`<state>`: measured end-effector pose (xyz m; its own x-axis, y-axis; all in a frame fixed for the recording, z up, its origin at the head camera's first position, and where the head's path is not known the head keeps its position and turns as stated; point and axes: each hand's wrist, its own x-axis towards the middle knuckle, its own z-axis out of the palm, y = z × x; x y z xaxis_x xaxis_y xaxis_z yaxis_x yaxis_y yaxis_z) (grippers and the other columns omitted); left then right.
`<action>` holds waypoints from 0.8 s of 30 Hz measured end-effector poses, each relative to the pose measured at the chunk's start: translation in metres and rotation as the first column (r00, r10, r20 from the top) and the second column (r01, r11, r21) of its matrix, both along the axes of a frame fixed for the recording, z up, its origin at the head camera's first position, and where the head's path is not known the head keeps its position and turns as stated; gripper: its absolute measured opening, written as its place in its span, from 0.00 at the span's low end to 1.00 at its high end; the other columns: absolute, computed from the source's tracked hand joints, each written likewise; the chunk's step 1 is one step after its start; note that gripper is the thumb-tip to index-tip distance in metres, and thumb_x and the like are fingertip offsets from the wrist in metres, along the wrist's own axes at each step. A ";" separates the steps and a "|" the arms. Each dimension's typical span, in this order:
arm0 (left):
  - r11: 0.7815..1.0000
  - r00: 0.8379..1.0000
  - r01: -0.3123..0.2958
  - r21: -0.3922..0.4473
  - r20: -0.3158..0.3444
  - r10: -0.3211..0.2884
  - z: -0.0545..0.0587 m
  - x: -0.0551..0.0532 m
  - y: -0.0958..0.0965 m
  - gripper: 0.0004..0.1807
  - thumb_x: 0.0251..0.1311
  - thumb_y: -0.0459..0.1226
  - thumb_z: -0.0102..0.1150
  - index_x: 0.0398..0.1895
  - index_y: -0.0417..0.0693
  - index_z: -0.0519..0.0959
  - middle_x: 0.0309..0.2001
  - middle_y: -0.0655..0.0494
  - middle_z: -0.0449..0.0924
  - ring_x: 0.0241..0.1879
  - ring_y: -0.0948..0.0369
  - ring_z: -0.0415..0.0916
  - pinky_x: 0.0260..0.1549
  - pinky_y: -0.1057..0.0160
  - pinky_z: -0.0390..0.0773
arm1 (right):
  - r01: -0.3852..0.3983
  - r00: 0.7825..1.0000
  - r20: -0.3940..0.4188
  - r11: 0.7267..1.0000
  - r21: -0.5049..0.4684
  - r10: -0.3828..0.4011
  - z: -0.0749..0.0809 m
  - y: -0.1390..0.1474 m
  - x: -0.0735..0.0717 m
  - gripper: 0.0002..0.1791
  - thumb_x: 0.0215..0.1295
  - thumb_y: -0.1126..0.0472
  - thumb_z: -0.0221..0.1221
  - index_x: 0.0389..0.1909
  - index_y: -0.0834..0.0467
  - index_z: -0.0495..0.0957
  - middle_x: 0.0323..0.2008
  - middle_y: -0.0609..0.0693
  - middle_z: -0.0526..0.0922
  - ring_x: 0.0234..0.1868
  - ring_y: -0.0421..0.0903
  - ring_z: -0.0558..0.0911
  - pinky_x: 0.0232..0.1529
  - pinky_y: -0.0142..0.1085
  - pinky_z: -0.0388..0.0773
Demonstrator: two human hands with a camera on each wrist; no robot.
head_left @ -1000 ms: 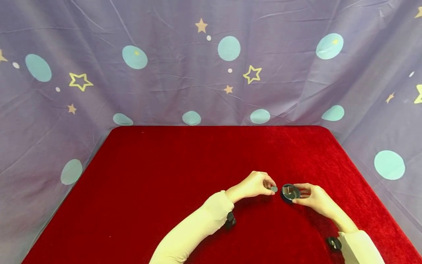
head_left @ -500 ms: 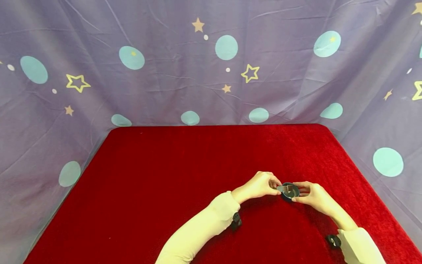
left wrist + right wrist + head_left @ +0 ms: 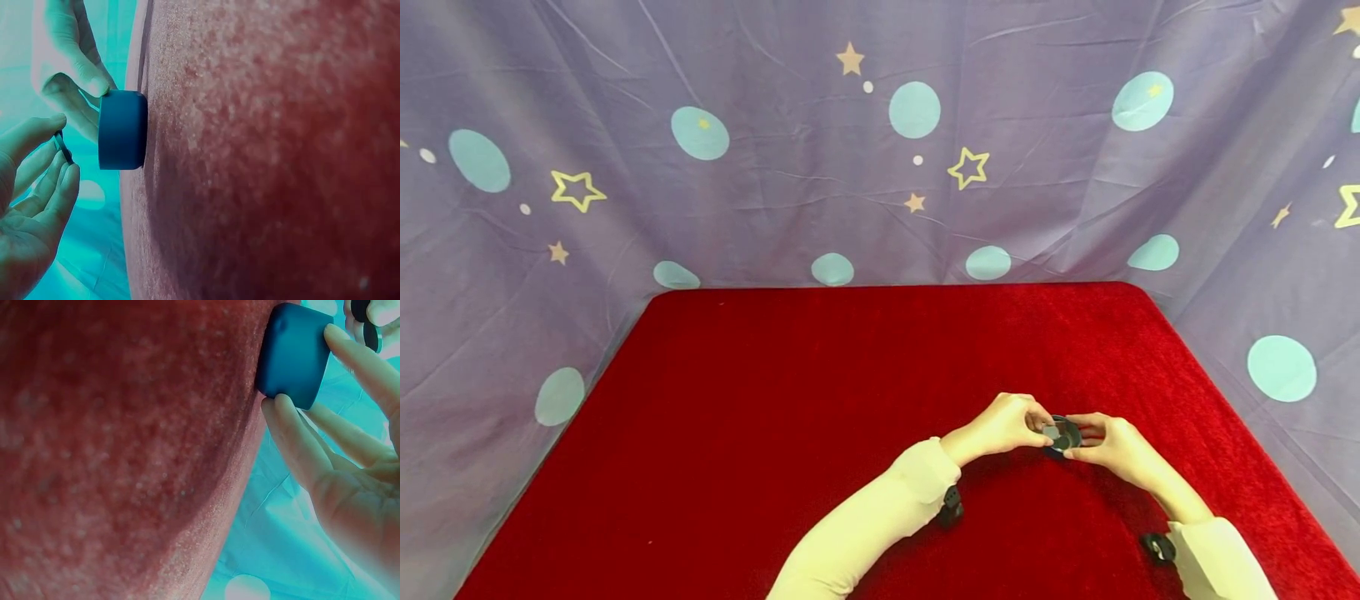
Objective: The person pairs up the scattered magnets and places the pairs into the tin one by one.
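Note:
My right hand [image 3: 1112, 446] grips a short round dark container [image 3: 122, 130] by its side, fingers and thumb on opposite sides of the wall. The container rests on the red cloth, its shiny, reflective inside facing up in the head view. Between thumb and fingers, my left hand [image 3: 1002, 425] pinches a small thin grey disc [image 3: 1051, 432], which overlaps the container's left rim in the head view. Seen from the left wrist, the disc [image 3: 63, 147] is edge-on and dark, above the container and apart from it. Two dark rounded shapes [image 3: 373, 337] show at the left fingers in the right wrist view.
A red plush cloth [image 3: 775, 417] covers the table. Purple-grey curtains [image 3: 820, 167] with stars and dots hang behind it and along both sides. A dark wrist device [image 3: 951, 504] sits under the left cuff, another [image 3: 1159, 547] at the right cuff.
My left hand has moved right with the disc, from beside the container to over its left rim. My right hand keeps its grip and has hardly moved.

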<state>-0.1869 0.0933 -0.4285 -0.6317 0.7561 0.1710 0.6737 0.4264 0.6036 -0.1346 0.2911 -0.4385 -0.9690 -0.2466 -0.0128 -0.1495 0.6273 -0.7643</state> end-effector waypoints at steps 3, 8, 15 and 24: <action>1.000 1.000 -0.005 0.002 0.013 0.005 -0.001 0.001 0.003 0.11 0.46 0.38 0.66 0.34 0.44 0.82 0.27 0.61 0.75 0.25 0.76 0.68 0.25 0.84 0.66 | 0.004 1.000 -0.002 1.000 0.006 -0.004 0.000 0.000 0.000 0.31 0.47 0.59 0.66 0.48 0.74 0.69 0.43 0.67 0.76 0.39 0.57 0.79 0.36 0.37 0.77; 1.000 1.000 -0.012 0.000 0.001 0.012 -0.003 0.001 0.007 0.11 0.46 0.38 0.65 0.34 0.45 0.82 0.28 0.61 0.76 0.26 0.76 0.69 0.25 0.84 0.65 | 0.002 1.000 -0.002 1.000 0.001 -0.002 0.000 0.001 0.001 0.31 0.47 0.59 0.65 0.49 0.75 0.69 0.43 0.68 0.75 0.40 0.57 0.79 0.36 0.37 0.77; 0.999 0.999 -0.037 0.014 -0.034 0.038 -0.008 0.001 0.014 0.12 0.45 0.39 0.66 0.34 0.45 0.82 0.27 0.62 0.77 0.26 0.76 0.70 0.26 0.85 0.65 | 0.005 1.000 -0.008 1.000 0.000 -0.005 -0.001 0.001 0.001 0.31 0.47 0.59 0.65 0.49 0.74 0.69 0.43 0.67 0.76 0.40 0.56 0.79 0.36 0.37 0.77; 0.998 0.998 -0.054 0.011 -0.023 0.055 -0.009 0.000 0.020 0.12 0.45 0.39 0.66 0.34 0.45 0.82 0.27 0.61 0.78 0.26 0.75 0.71 0.26 0.85 0.65 | 0.009 1.000 -0.004 1.000 -0.007 -0.009 -0.001 0.000 0.001 0.31 0.47 0.60 0.65 0.49 0.75 0.68 0.43 0.67 0.76 0.40 0.57 0.79 0.35 0.36 0.77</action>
<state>-0.1865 0.1136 -0.4377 -0.6676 0.7189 0.1936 0.6637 0.4569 0.5923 -0.1338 0.2915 -0.4392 -0.9712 -0.2383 -0.0067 -0.1476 0.6230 -0.7682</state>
